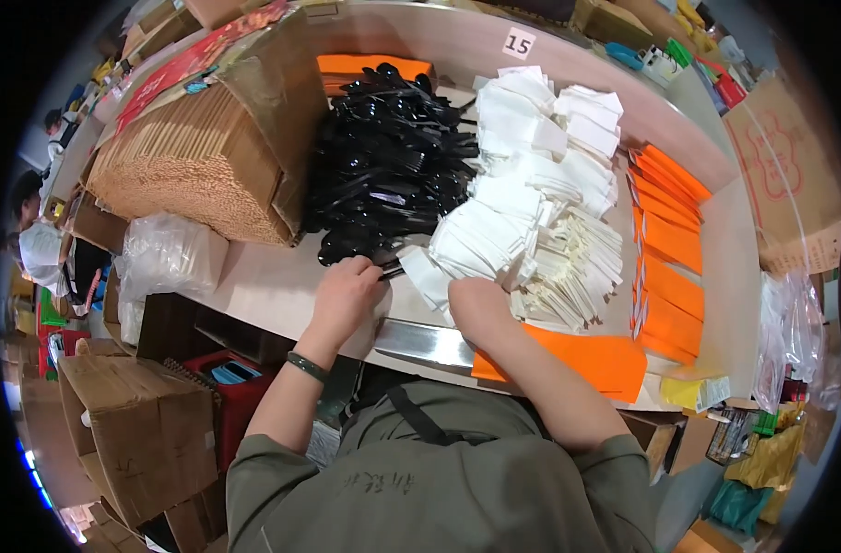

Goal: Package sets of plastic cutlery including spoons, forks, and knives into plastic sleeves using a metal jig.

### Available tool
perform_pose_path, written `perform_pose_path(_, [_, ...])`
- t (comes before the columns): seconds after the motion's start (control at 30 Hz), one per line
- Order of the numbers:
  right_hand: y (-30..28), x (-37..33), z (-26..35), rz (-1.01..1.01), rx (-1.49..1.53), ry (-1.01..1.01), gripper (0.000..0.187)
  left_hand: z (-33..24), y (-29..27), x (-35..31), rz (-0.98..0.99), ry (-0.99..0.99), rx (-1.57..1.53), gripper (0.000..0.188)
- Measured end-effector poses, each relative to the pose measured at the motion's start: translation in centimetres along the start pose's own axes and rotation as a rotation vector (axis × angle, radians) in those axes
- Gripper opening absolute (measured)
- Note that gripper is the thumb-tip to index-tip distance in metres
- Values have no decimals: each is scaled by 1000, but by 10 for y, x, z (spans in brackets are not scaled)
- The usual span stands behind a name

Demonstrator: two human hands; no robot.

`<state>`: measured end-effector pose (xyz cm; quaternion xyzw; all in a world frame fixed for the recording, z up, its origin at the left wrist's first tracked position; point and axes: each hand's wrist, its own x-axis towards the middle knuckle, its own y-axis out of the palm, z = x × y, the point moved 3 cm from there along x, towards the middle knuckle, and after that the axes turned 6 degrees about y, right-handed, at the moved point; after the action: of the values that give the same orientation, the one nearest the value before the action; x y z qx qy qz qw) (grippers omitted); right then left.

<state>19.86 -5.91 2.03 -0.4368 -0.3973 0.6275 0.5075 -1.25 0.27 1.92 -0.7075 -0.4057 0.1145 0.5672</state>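
Note:
My left hand (348, 290) is closed at the near edge of a heap of black plastic cutlery (388, 157), mostly spoons. Its fingertips pinch a black plastic spoon (391, 273), whose handle sticks out to the right. My right hand (478, 309) is curled closed against the near side of the white paper napkins (485, 235). What its fingers hold is hidden beneath the hand. Between both hands a loose white napkin (425, 278) lies at a slant. Small cream-white packets (582, 263) fan out beyond my right hand. Under my right forearm lies a flat orange sheet (568, 361).
An open cardboard box (190, 170) of thin wooden sticks stands at left beside a clear plastic bag (176, 258). Folded orange pieces (669, 276) line the table's right side wall. A metal plate (425, 341) covers part of the front edge. Cartons (144, 433) stand at lower left.

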Motion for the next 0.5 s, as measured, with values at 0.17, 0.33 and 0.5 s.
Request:
perform_pose_path(0.17, [1, 9, 1, 59, -86, 31, 9, 3, 2, -6, -34, -9, 12, 13])
perform_pose_path(0.33, [-46, 1, 14, -48, 67, -172, 9, -1, -5, -6, -144, 28, 4, 13])
perform_pose_path(0.5, [-14, -14, 27, 233, -138, -396, 10, 2, -6, -4, -99, -55, -41, 18])
